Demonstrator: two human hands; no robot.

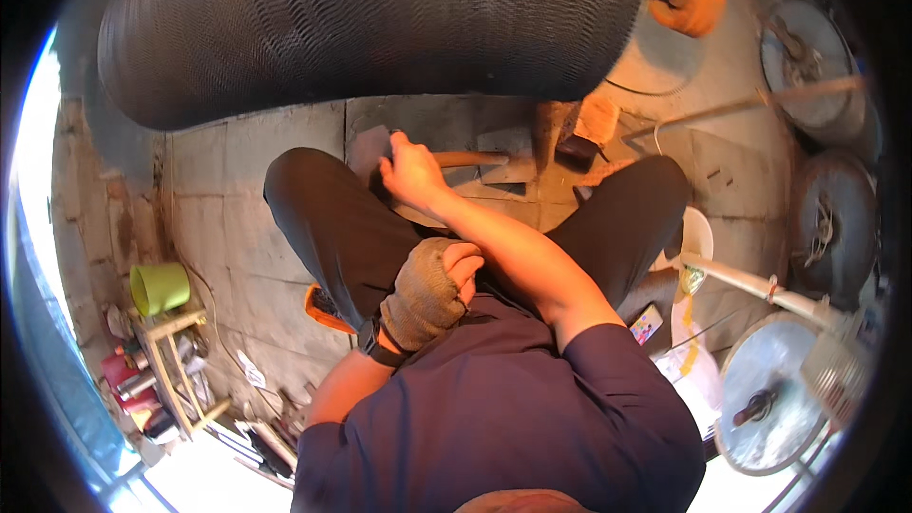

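The glove (424,293) looks matt cloth, the handle (470,159) smooth wood.

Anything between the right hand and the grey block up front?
Nothing visible. The right hand is at the right side of the grey block, fingers overlapping it in view; firm contact can't be confirmed. The left knee is left of both.

"Where could the left hand (429,293) pass?"
"Leftward, over the left thigh (328,228) to open floor (223,237), short of the green bucket (160,289)."
"And forward?"
"The right forearm (503,237) crosses just ahead; farther on, the big black cylinder (380,28) bars the way."
"Beyond the right knee (660,180)?"
"A block (597,121) stands near the cylinder."
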